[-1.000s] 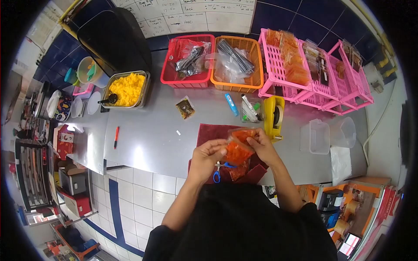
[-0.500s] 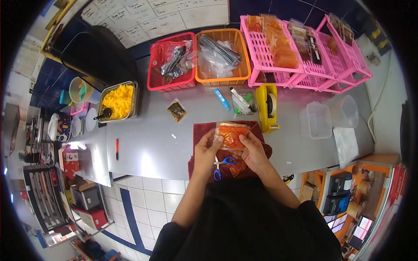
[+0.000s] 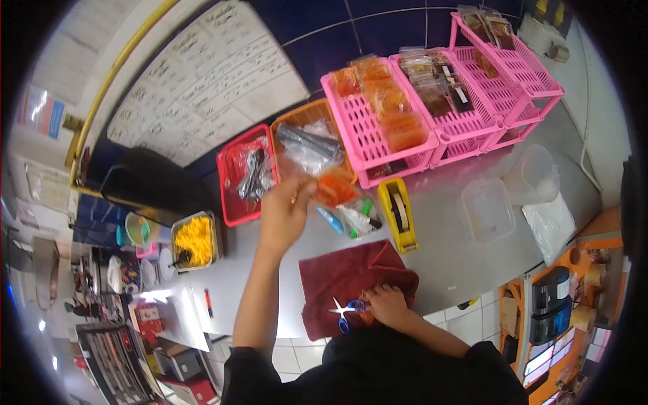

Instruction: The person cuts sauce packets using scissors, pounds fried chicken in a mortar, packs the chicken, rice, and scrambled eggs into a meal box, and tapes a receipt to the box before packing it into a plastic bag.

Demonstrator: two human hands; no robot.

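Observation:
My left hand (image 3: 285, 210) is raised over the bench, its fingers pinched on the edge of a clear packet of orange-red food (image 3: 335, 187). The packet hangs in front of the orange basket (image 3: 316, 135). My right hand (image 3: 386, 304) lies low on the dark red cloth (image 3: 351, 273), over another orange-red packet that is mostly hidden beneath its fingers. Just left of that hand, blue-handled scissors (image 3: 347, 309) rest on the cloth with their blades apart.
Pink racks (image 3: 385, 128) with packets stand at the back right, a yellow tape dispenser (image 3: 399, 216) before them. A red basket (image 3: 246, 175) and a tray of yellow food (image 3: 194, 241) are at left. Clear containers (image 3: 487, 210) sit at right.
My left hand has carried the packet up and forward, away from my right hand. My right hand has let go of that packet and moved down to the cloth. The view has turned.

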